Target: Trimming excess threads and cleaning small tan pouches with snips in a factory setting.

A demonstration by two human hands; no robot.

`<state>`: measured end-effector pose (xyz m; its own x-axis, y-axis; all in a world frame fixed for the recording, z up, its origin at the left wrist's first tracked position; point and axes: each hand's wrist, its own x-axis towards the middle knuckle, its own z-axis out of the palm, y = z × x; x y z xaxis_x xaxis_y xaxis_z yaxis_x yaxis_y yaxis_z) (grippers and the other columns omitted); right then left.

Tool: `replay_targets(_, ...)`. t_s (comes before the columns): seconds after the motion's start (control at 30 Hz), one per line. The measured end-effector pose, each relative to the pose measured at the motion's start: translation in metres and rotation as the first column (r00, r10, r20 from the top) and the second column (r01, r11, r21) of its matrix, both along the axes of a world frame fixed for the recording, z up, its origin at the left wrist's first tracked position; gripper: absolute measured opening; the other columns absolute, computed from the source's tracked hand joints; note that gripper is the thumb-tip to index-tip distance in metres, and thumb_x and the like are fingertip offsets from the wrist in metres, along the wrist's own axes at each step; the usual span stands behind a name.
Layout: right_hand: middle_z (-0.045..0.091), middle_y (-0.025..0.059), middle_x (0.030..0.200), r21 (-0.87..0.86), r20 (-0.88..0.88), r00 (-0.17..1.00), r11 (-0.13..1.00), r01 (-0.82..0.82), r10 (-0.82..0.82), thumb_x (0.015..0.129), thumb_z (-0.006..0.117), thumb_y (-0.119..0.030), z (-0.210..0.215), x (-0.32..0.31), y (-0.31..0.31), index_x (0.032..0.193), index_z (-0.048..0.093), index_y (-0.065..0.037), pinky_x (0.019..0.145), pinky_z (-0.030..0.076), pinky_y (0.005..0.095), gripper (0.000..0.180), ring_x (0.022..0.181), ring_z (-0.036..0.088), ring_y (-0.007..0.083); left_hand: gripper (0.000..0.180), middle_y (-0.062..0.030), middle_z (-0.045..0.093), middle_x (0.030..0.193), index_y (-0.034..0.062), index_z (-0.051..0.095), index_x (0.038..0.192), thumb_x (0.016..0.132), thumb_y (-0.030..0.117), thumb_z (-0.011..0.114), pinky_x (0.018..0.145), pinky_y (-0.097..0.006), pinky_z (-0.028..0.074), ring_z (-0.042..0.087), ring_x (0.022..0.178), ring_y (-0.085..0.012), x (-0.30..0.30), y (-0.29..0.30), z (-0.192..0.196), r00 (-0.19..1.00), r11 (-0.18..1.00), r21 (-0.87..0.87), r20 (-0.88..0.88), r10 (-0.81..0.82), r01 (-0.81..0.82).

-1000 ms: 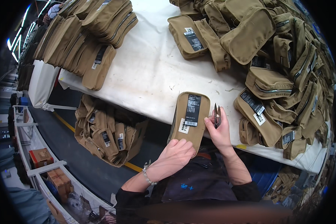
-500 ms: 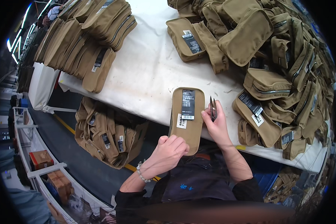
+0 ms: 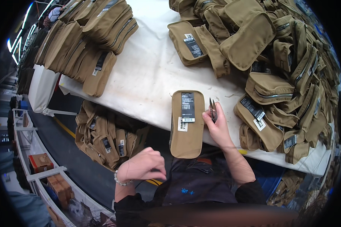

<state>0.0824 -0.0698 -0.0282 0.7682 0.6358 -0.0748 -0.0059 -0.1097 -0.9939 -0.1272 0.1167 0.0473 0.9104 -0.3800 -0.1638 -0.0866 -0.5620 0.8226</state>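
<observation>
A brown zipped fabric pouch (image 3: 186, 142) lies upright in front of me, over the table's near edge and against my dark apron. It bears a black tag (image 3: 188, 104) and a white label (image 3: 182, 124). My right hand (image 3: 218, 126) is closed around a pair of thread snips (image 3: 213, 109), blades pointing up, with the thumb at the pouch's right edge. My left hand (image 3: 144, 165), a beaded bracelet at its wrist, is held off the pouch to its left. Its fingers are curled in, and whatever they may pinch is hidden.
Brown pouches stand in neat rows (image 3: 70, 47) on the white table (image 3: 140, 72) at the far left. A loose heap of pouches (image 3: 250, 38) covers the right side. Below the table edge at left sits a box of pouches (image 3: 102, 138). Cartons (image 3: 41, 162) rest on a shelf.
My left hand has come off the pouch's lower left edge and moved left and down. The right hand keeps the snips beside the pouch, shifted only slightly left.
</observation>
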Motion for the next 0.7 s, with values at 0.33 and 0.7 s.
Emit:
replay_targets(0.33,0.052,0.0026,0.076,-0.031,0.084,0.996,0.999,-0.005,0.007,0.093,0.057,-0.006,0.003,-0.002,-0.004,0.097,0.043,-0.004,0.068,0.042,0.0258,0.014,0.072,0.049,0.0083,0.022,-0.0155,0.065,0.085,0.0002,0.063,0.095,0.095,0.02,0.054,0.069,-0.041,0.047,0.062,0.078,-0.0335,0.007,-0.013,-0.056,0.787,0.786,0.052,0.017,0.617,-0.617)
replay_targets(0.7,0.056,0.0056,0.08,-0.132,0.111,0.993,0.991,-0.028,0.043,0.089,0.061,-0.004,0.006,-0.005,-0.019,0.099,0.042,-0.004,0.068,0.046,0.0278,0.021,0.075,0.056,0.0105,0.025,0.0022,0.042,0.06,0.0026,0.049,0.069,0.088,0.01,0.064,0.048,-0.024,0.03,0.036,0.053,-0.0054,0.019,-0.054,-0.056,0.759,0.574,-0.58,-0.126,0.639,-0.579)
